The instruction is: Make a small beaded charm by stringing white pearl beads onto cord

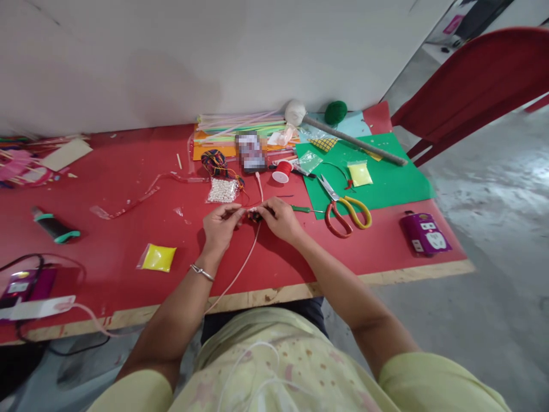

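My left hand (pixel 222 226) and my right hand (pixel 278 218) meet over the red table, fingertips pinched from both sides. Between them is a small dark piece (pixel 254 216) with light bits, too small and covered to name. Just behind the fingers lie a bag of white beads (pixel 223 190) and a ball of multicoloured yarn (pixel 214 162). A spool of red thread (pixel 282 172) stands beyond my right hand. To its right lie a green-handled hook-like tool (pixel 301 209) and scissors (pixel 344 207) with red and yellow handles. A pale cable (pixel 240 269) runs beneath the hands.
A phone (pixel 251 152) lies at the back, near pastel sticks (pixel 240 123). Green sheet (pixel 377 171) bears a yellow packet (pixel 359 173); another yellow packet (pixel 159 258) sits left. Purple power boxes (pixel 427 233) stand near both ends. A red chair (pixel 476 91) is at right.
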Tool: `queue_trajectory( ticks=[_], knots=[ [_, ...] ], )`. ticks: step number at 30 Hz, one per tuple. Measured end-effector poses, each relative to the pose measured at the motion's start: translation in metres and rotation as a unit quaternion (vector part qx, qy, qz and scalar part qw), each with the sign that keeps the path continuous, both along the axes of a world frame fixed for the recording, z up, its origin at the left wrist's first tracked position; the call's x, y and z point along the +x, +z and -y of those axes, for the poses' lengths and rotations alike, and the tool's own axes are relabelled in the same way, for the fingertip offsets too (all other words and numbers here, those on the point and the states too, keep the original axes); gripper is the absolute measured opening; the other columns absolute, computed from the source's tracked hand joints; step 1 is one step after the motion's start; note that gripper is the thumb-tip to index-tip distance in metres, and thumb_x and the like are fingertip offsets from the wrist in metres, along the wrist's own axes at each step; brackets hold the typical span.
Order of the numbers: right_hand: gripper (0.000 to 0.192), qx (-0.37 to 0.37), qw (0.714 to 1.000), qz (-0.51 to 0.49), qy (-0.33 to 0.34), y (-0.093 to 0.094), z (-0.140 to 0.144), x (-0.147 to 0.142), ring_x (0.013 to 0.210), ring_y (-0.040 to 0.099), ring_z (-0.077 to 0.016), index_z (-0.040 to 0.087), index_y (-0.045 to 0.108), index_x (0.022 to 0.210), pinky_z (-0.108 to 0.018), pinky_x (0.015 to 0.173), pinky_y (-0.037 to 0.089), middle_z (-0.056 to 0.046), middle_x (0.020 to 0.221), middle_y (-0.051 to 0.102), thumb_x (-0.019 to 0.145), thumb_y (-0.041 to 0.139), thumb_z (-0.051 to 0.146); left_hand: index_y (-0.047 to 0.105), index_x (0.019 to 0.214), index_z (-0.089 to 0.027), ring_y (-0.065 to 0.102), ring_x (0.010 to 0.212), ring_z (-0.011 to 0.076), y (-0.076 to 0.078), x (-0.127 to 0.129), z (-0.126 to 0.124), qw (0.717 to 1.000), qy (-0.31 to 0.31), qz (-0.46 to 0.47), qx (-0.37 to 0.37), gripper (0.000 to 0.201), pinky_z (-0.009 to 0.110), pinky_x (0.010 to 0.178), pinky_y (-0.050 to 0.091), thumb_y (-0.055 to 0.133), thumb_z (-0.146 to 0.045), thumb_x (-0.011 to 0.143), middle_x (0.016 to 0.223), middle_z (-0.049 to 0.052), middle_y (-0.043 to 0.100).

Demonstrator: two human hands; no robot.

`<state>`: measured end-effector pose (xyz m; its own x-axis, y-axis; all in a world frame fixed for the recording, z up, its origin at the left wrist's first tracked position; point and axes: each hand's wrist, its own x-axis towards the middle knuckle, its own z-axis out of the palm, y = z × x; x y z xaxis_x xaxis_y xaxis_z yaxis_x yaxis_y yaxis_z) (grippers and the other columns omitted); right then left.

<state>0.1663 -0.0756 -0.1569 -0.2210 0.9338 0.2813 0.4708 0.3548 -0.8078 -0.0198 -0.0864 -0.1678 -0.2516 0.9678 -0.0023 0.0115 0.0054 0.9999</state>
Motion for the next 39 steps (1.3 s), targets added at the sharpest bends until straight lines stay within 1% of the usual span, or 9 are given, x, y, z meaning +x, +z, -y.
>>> queue_trajectory(
  ticks=[11, 16, 20, 23, 28, 31, 34, 37, 39],
  knots=[
    [0.019, -0.004, 0.983, 0.183, -0.036, 0.005, 0.009, 0.007, 0.086, 0.059, -0.0191, 0.018, 0.064, 0.094, -0.029, 0.072, 0.039, -0.009, 0.099, 0.067, 0.099, 0.05, 0.029, 0.077, 0.084, -0.018, 0.055, 0.054, 0.0101, -0.007, -0.003, 0.0, 0.999, 0.017, -0.033, -0.003, 0.023, 0.022, 0.053, 0.046, 0.083, -0.032, 0.067, 0.061, -0.002, 0.065],
    [0.027, -0.008, 0.972, 0.224, -0.074, 0.01, 0.009, 0.008, 0.088, 0.063, -0.0187, 0.02, 0.068, 0.099, -0.028, 0.067, 0.036, -0.008, 0.104, 0.069, 0.103, 0.046, 0.036, 0.078, 0.088, -0.018, 0.058, 0.056, 0.0109, -0.011, -0.004, 0.0, 0.999, 0.0, -0.047, -0.004, 0.025, 0.023, 0.055, 0.05, 0.082, -0.035, 0.07, 0.065, -0.001, 0.066],
    [0.042, 0.001, 0.957, 0.27, -0.102, 0.028, 0.021, 0.041, 0.089, 0.063, -0.0205, 0.022, 0.072, 0.101, -0.029, 0.069, 0.038, -0.008, 0.1, 0.071, 0.106, 0.038, 0.046, 0.079, 0.1, -0.02, 0.062, 0.062, 0.012, -0.011, -0.004, 0.001, 0.998, -0.032, -0.048, -0.01, 0.034, 0.022, 0.055, 0.052, 0.081, -0.04, 0.074, 0.078, 0.002, 0.072],
    [0.036, 0.047, 0.92, 0.331, -0.204, 0.041, 0.042, 0.082, 0.107, 0.058, -0.0281, 0.019, 0.069, 0.119, -0.036, 0.086, 0.042, -0.014, 0.114, 0.067, 0.102, 0.043, 0.038, 0.08, 0.101, -0.02, 0.062, 0.063, 0.0117, -0.007, -0.003, 0.003, 0.998, -0.038, -0.054, -0.005, 0.035, 0.021, 0.053, 0.051, 0.081, -0.043, 0.075, 0.084, 0.003, 0.074],
    [0.048, -0.055, 0.853, 0.437, -0.279, 0.044, 0.072, 0.127, 0.118, 0.05, -0.0357, 0.02, 0.056, 0.139, -0.044, 0.092, 0.045, -0.019, 0.13, 0.059, 0.093, 0.051, 0.032, 0.081, 0.097, -0.021, 0.056, 0.053, 0.0092, -0.001, 0.001, 0.004, 0.998, -0.016, -0.059, -0.004, 0.032, 0.021, 0.049, 0.047, 0.082, -0.044, 0.074, 0.081, 0.002, 0.075],
    [0.051, -0.09, 0.851, 0.447, -0.262, 0.041, 0.074, 0.135, 0.118, 0.05, -0.0361, 0.018, 0.053, 0.143, -0.045, 0.094, 0.045, -0.019, 0.124, 0.061, 0.093, 0.049, 0.03, 0.081, 0.091, -0.022, 0.058, 0.055, 0.0111, 0.002, 0.003, 0.003, 0.997, -0.021, -0.068, 0.018, 0.027, 0.023, 0.053, 0.047, 0.083, -0.041, 0.073, 0.076, 0.002, 0.074],
    [0.057, -0.104, 0.848, 0.445, -0.269, 0.043, 0.069, 0.14, 0.116, 0.053, -0.0357, 0.019, 0.049, 0.147, -0.044, 0.091, 0.047, -0.02, 0.133, 0.056, 0.092, 0.053, 0.033, 0.081, 0.087, -0.022, 0.066, 0.07, 0.0157, 0.008, 0.004, 0.0, 0.994, -0.039, -0.086, 0.051, 0.021, 0.027, 0.067, 0.053, 0.082, -0.038, 0.074, 0.08, 0.003, 0.076],
    [0.056, -0.148, 0.834, 0.459, -0.27, 0.048, 0.064, 0.146, 0.112, 0.057, -0.0363, 0.022, 0.05, 0.146, -0.041, 0.082, 0.048, -0.021, 0.131, 0.058, 0.092, 0.053, 0.039, 0.081, 0.081, -0.022, 0.068, 0.082, 0.0188, 0.017, 0.004, -0.009, 0.984, -0.105, -0.117, 0.085, 0.015, 0.03, 0.076, 0.054, 0.081, -0.036, 0.075, 0.087, 0.006, 0.077],
    [0.057, -0.164, 0.829, 0.471, -0.254, 0.05, 0.063, 0.15, 0.109, 0.06, -0.0354, 0.023, 0.05, 0.146, -0.04, 0.081, 0.047, -0.02, 0.124, 0.062, 0.093, 0.053, 0.041, 0.079, 0.076, -0.021, 0.066, 0.079, 0.018, 0.023, 0.005, -0.018, 0.977, -0.14, -0.13, 0.09, 0.015, 0.03, 0.072, 0.052, 0.083, -0.035, 0.073, 0.097, 0.008, 0.078]
  ],
)
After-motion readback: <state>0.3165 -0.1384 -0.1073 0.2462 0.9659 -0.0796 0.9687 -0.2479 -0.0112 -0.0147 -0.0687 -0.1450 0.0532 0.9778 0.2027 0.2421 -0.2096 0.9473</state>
